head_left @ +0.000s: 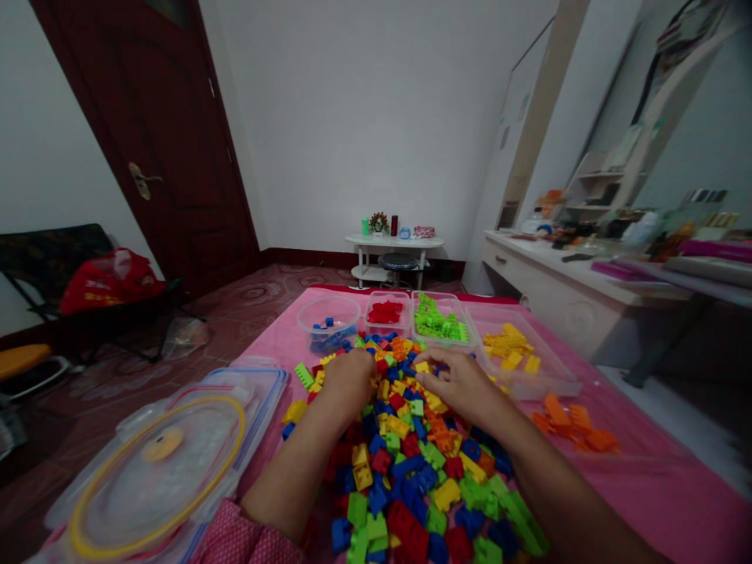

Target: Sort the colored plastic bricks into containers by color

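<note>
A large heap of mixed toy building bricks (396,423) in blue, yellow, green, red and orange covers the middle of the pink table. Into its far left part reaches my left hand (351,377), curled downward, its fingertips hidden by the back of the hand. What it holds, if anything, is out of sight. My right hand (461,382) is over the heap's far right side, thumb and fingers pointing left. Between its thumb and fingertips is a yellow brick (421,366).
Behind the heap stand a round tub of blue bricks (329,337), a box of red bricks (386,312) and a box of green bricks (440,323). To the right are a tray of yellow bricks (510,348) and orange bricks (576,425). Stacked lids (240,423) lie left.
</note>
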The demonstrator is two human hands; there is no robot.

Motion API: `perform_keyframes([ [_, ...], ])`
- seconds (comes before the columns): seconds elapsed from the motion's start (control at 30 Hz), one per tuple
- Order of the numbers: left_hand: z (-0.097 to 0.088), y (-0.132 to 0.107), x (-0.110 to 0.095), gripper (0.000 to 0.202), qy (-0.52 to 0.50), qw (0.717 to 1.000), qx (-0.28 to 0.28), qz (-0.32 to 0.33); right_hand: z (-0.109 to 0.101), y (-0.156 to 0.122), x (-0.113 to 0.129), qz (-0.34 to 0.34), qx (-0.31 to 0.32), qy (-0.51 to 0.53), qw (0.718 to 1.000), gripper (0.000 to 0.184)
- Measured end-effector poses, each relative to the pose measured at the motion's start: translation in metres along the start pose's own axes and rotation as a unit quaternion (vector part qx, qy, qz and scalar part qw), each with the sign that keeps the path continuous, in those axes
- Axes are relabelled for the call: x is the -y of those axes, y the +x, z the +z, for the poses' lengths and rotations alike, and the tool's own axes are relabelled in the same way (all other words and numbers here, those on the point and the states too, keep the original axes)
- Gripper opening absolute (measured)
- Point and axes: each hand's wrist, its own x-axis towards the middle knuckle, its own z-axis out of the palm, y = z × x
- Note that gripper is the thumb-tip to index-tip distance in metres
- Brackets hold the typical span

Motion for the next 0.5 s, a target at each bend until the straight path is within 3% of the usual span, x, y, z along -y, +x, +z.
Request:
perform_keyframes([
  [0.1,0.000,0.004,0.006,0.022,-0.085,0.996,-0.009,0.003,0.002,0.000,0.001,0.007,0.002,0.004,1.000,0.024],
  [0.17,0.000,0.008,0.010,0.017,-0.206,0.978,-0.007,0.031,0.004,0.000,-0.001,0.005,-0.005,0.024,1.000,0.025],
  [0.27,0.000,0.011,0.010,0.024,-0.426,0.901,0.044,0.061,0.008,0.000,-0.001,0.010,-0.003,0.079,0.997,0.031],
  [0.37,-0.002,0.010,0.003,0.035,-0.561,0.823,0.079,0.038,0.009,-0.001,0.004,0.023,0.019,0.140,0.990,0.042],
  [0.5,0.001,0.008,-0.009,0.046,-0.614,0.787,0.059,0.009,0.012,-0.002,0.010,0.001,0.012,0.168,0.986,0.043],
])
